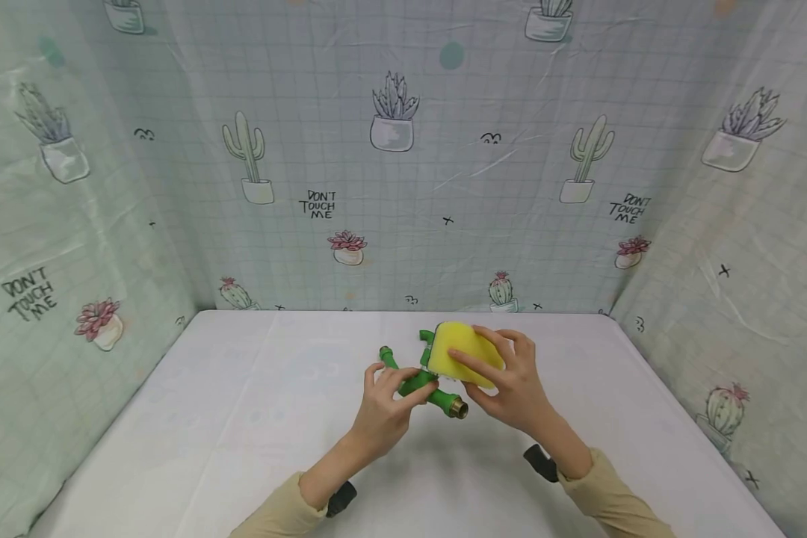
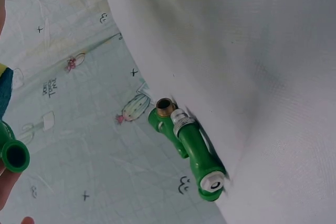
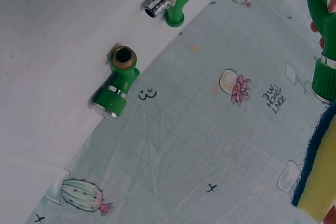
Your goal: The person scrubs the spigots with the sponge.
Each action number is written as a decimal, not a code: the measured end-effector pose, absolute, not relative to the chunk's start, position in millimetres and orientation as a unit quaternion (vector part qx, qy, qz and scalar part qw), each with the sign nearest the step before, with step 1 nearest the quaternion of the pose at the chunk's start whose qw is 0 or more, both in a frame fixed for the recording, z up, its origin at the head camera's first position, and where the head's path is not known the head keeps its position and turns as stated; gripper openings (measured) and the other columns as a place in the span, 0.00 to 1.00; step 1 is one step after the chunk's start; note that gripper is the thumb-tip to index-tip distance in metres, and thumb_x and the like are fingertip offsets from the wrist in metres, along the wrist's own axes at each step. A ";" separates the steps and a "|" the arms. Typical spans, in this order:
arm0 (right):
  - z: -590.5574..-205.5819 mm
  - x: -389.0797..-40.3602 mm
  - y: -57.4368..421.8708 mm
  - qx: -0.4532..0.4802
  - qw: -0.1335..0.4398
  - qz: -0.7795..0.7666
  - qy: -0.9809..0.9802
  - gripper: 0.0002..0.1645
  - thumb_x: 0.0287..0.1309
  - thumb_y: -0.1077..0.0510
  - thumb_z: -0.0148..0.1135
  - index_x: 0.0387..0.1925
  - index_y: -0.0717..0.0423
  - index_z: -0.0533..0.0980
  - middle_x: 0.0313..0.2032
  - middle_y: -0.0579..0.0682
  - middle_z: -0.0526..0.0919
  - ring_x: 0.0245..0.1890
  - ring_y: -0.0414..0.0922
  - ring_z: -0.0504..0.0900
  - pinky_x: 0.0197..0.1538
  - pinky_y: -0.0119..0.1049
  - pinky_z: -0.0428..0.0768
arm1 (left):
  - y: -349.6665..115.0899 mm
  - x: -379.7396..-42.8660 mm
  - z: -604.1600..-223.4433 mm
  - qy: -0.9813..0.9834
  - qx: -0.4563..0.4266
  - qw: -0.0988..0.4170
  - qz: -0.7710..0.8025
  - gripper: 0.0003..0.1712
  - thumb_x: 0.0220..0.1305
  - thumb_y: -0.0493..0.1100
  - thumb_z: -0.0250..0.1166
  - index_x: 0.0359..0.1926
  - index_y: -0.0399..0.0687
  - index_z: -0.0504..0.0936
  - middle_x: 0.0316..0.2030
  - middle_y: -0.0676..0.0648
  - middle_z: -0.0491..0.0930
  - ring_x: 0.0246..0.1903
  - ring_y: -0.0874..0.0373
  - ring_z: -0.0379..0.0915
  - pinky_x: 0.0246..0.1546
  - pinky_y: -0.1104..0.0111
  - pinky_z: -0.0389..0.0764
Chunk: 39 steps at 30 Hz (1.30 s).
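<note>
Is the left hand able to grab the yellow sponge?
Probably yes, if the left hand lets go of the green fitting first. The yellow sponge is very close, though the right hand is holding it.

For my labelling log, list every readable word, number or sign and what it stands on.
"DON'T TOUCH ME": on the backdrop, three times in the head view, once upside down in the right wrist view.
"x": scattered over the backdrop.
Left wrist view: backdrop lettering too blurred to read.
Yellow sponge, green fitting: no text visible.
</note>
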State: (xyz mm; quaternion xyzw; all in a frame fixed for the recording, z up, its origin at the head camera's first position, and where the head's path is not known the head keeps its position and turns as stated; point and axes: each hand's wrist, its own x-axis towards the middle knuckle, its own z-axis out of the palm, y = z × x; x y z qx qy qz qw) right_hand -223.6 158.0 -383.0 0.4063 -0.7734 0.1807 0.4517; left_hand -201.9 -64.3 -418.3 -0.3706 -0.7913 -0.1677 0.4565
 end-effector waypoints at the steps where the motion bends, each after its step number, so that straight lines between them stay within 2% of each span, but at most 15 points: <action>1: -382.1 -224.2 156.9 0.410 0.452 0.176 -0.772 0.20 0.57 0.43 0.48 0.48 0.41 0.76 0.51 0.61 0.71 0.44 0.59 0.63 0.43 0.56 0.58 | -64.2 -201.3 -417.9 -0.792 -0.370 0.458 -0.160 0.24 0.42 0.30 0.64 0.41 0.60 0.81 0.39 0.47 0.76 0.35 0.56 0.72 0.43 0.50 0.65; 13: -376.0 -225.9 150.5 0.412 0.424 0.143 -0.794 0.22 0.59 0.40 0.43 0.53 0.36 0.72 0.54 0.59 0.69 0.46 0.58 0.62 0.44 0.56 0.59 | -65.1 -200.7 -418.5 -0.798 -0.366 0.460 -0.136 0.26 0.38 0.28 0.66 0.40 0.60 0.81 0.37 0.46 0.77 0.35 0.55 0.72 0.45 0.50 0.64; 26: -394.1 -224.7 165.2 0.391 0.434 0.186 -0.790 0.22 0.58 0.39 0.45 0.49 0.39 0.74 0.52 0.60 0.70 0.45 0.56 0.65 0.44 0.53 0.60 | -68.0 -200.3 -416.1 -0.781 -0.372 0.470 -0.177 0.19 0.46 0.32 0.64 0.40 0.56 0.81 0.38 0.45 0.78 0.38 0.53 0.75 0.45 0.49 0.65; 33: -385.9 -222.8 160.3 0.404 0.440 0.170 -0.784 0.21 0.57 0.40 0.46 0.49 0.39 0.75 0.52 0.60 0.70 0.44 0.57 0.65 0.44 0.54 0.61 | -68.5 -201.7 -416.9 -0.788 -0.379 0.470 -0.120 0.26 0.36 0.30 0.66 0.39 0.61 0.80 0.37 0.47 0.77 0.36 0.54 0.71 0.44 0.49 0.63; 39: -375.2 -221.5 154.0 0.398 0.415 0.143 -0.805 0.23 0.57 0.39 0.45 0.52 0.36 0.72 0.53 0.58 0.70 0.45 0.56 0.64 0.43 0.53 0.61 | -68.7 -203.3 -418.8 -0.789 -0.381 0.474 -0.089 0.28 0.34 0.30 0.67 0.40 0.62 0.80 0.37 0.47 0.77 0.35 0.54 0.69 0.42 0.51 0.61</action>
